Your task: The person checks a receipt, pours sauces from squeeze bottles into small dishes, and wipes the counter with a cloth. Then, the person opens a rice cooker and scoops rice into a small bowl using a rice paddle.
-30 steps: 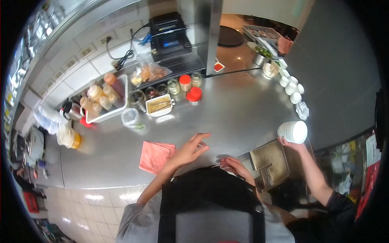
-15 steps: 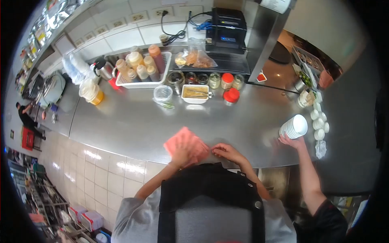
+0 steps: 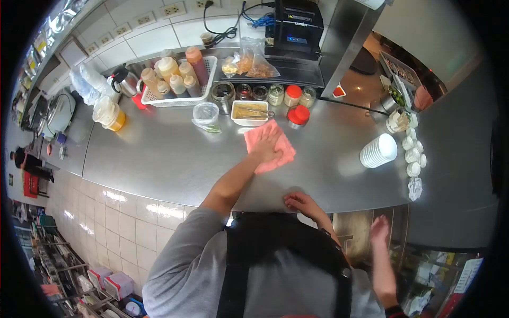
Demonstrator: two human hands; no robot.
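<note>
My left hand (image 3: 266,147) lies flat on a folded pink cloth (image 3: 284,153), fingers spread, pressing it against the steel counter (image 3: 169,153). The cloth's far corner comes close to a white tray (image 3: 251,117) that holds yellowish contents and metal tongs (image 3: 258,113). Near the counter's front edge rests my right hand (image 3: 302,202), its fingers loosely bent and apart, with nothing visible in them. To the right of the cloth stands a red-lidded jar (image 3: 298,115).
A stack of white cups (image 3: 378,151) stands at the right, near small white containers (image 3: 413,155). A co-worker's hand (image 3: 379,229) is below the counter edge. Along the back are a basket of squeeze bottles (image 3: 177,98), jars (image 3: 275,95), a plastic-lined cup (image 3: 205,114) and a black printer (image 3: 294,32).
My left hand has slid the cloth away from the front edge, forward and right, towards the tray. The co-worker's hand has let go of the cup stack and drawn back. My right hand has barely moved.
</note>
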